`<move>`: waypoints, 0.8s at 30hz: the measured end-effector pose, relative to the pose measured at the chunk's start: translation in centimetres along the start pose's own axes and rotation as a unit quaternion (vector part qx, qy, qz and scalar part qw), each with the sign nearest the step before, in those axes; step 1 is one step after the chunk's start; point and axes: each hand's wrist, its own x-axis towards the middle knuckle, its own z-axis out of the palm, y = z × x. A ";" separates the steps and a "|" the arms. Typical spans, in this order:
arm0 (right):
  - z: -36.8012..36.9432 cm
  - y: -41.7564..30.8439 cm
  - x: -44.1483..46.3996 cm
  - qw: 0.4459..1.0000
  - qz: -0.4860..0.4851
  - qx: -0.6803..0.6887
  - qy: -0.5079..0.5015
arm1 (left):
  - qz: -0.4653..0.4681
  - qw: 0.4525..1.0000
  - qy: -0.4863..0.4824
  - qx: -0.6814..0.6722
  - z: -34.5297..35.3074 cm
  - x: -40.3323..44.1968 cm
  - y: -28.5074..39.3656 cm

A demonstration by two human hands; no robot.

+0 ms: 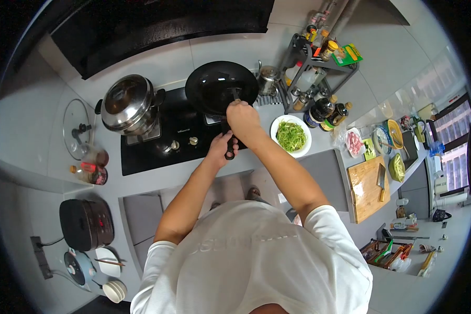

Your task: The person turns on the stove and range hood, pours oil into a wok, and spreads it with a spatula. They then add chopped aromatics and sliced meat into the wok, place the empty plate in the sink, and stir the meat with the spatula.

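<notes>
With the wok point(204, 83) being handled, I grip its handle point(230, 155) in my left hand point(219, 149) and close my right hand point(243, 120) near the rim, contents unclear, an arrangement judged to require steady support.

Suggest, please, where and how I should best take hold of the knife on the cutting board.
I would grip the knife by its brown handle, lowering the right hand from above, on the side away from the blade; it lies flat on the cutting board, handle uncovered and pointing towards your side.
</notes>
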 end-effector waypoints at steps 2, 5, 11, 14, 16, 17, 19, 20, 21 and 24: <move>2.0 0.2 1.2 0.999 0.037 -0.027 0.006 | -0.002 1.000 0.008 0.002 0.1 0.0 0.1; 4.5 0.9 2.3 0.998 0.004 -0.043 0.048 | -0.003 1.000 0.020 0.006 0.2 -0.1 0.1; 2.6 0.8 0.2 0.998 -0.027 -0.018 0.057 | -0.011 1.000 0.015 -0.006 0.2 -0.3 0.1; -2.6 0.1 -2.1 0.999 -0.030 0.011 -0.002 | -0.001 1.000 0.010 0.001 0.0 0.0 0.0; -5.0 -0.3 -3.3 0.998 -0.043 0.016 -0.030 | -0.001 1.000 -0.003 0.012 -0.1 -0.1 0.1; -5.6 -0.4 -3.6 0.998 -0.049 0.019 -0.043 | -0.001 1.000 -0.009 0.015 -0.2 -0.1 0.2; -6.0 -0.6 -3.6 0.998 -0.050 0.021 -0.041 | 0.000 1.000 -0.021 0.022 -0.3 0.1 0.1; -6.0 -0.6 -3.5 0.998 -0.051 0.022 -0.040 | -0.001 1.000 -0.019 0.020 -0.4 0.2 0.0; -5.4 -0.6 -3.2 0.999 -0.037 0.010 -0.026 | 0.000 1.000 -0.016 0.018 -0.4 0.3 -0.1; -1.4 0.3 -1.1 0.999 -0.011 -0.025 0.026 | -0.001 1.000 0.011 -0.004 0.1 0.0 0.1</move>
